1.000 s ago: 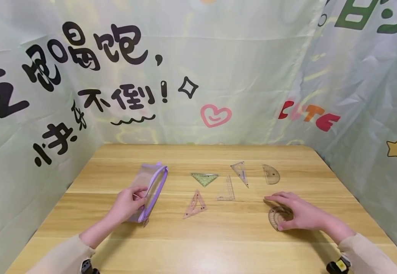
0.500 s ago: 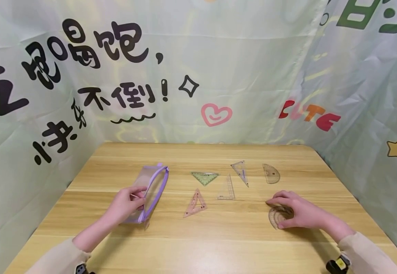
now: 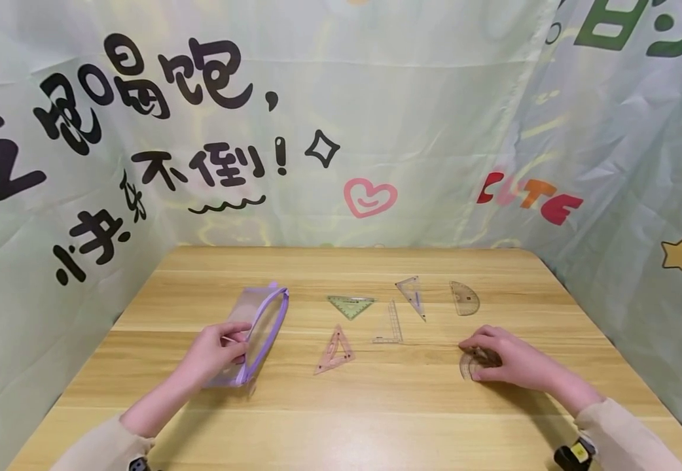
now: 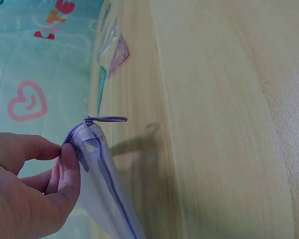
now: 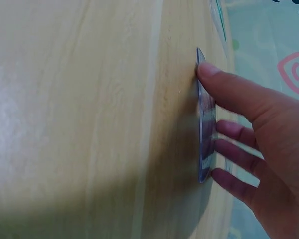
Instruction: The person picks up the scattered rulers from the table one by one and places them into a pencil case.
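At the left of the table, my left hand (image 3: pixel 214 350) pinches the open edge of a translucent pencil pouch (image 3: pixel 251 302) with purple zipper trim. The left wrist view shows thumb and fingertips on the pouch's corner (image 4: pixel 84 149), beside the purple zipper pull (image 4: pixel 109 119). On the right side, my right hand (image 3: pixel 512 358) grips a clear round-edged protractor (image 3: pixel 468 366), partly hidden under the fingers. In the right wrist view, the thumb is on one end of the protractor (image 5: pixel 206 132) and the fingers lie along its far edge.
Between the hands lie a pink triangle ruler (image 3: pixel 336 353), a green one (image 3: pixel 351 306) and a clear one (image 3: pixel 393 327). Farther back are a narrow set square (image 3: pixel 414 297) and a half-round protractor (image 3: pixel 466 299). Printed cloth (image 3: pixel 429 131) walls the table's back and sides.
My right hand has closed in around the protractor and shifted slightly back with it. The pouch's mouth, held by my left hand, has spread a little wider.
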### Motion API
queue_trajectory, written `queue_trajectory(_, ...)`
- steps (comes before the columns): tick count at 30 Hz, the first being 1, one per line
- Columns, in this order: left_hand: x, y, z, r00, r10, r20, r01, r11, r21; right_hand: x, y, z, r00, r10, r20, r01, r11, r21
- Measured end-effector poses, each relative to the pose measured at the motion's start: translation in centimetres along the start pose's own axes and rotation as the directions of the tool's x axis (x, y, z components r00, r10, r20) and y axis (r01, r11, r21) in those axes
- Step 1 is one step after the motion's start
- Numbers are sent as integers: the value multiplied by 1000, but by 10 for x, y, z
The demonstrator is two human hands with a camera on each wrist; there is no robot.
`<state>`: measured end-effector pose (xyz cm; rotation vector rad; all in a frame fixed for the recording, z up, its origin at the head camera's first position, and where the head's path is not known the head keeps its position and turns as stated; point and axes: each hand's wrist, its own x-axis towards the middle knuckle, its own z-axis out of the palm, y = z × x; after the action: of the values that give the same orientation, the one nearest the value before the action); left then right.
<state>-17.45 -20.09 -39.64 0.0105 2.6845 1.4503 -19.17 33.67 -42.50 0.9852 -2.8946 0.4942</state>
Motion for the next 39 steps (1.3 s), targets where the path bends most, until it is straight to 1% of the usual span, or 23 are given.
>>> queue_trajectory(4, 1, 0, 1, 1000, -11, 1, 11, 1000, -3, -1, -1, 0, 999, 48, -8, -48, 999, 10)
queue_trajectory(6, 0, 0, 0, 1000, -16, 2, 16, 1000, -12, -2, -1, 1, 999, 47, -16, -47, 999, 2)
queue_trajectory(12, 0, -1, -3, 1000, -12, 10, 12, 1000, -23, -3, 2, -3, 1000, 8, 0, -8, 1000, -4)
queue_trajectory(16, -1, -1, -3, 1000, -13, 12, 14, 1000, -17, -3, 3, -5, 1000, -8, 5, 8, 1000, 12)
queue_trajectory(21, -1, 1, 0, 999, -29, 16, 30, 999, -44, -4, 5, -5, 1000, -6, 5, 6, 999, 48)
queue_trajectory(26, -2, 1, 2, 999, -40, 24, 42, 996, -79, -3, 6, -5, 999, 32, 32, -35, 996, 88)
queue_trajectory(31, -2, 2, 4, 997, -70, 15, 71, 993, -95, -2, 4, -6, 995, 81, 60, -88, 987, 136)
queue_trajectory(33, -3, 2, 4, 997, -82, 10, 83, 991, -107, -2, 4, -5, 993, 100, 58, -108, 982, 152)
queue_trajectory(39, -7, 4, 6, 997, -76, 6, 76, 989, -127, 0, 1, -3, 990, 132, 46, -138, 977, 160)
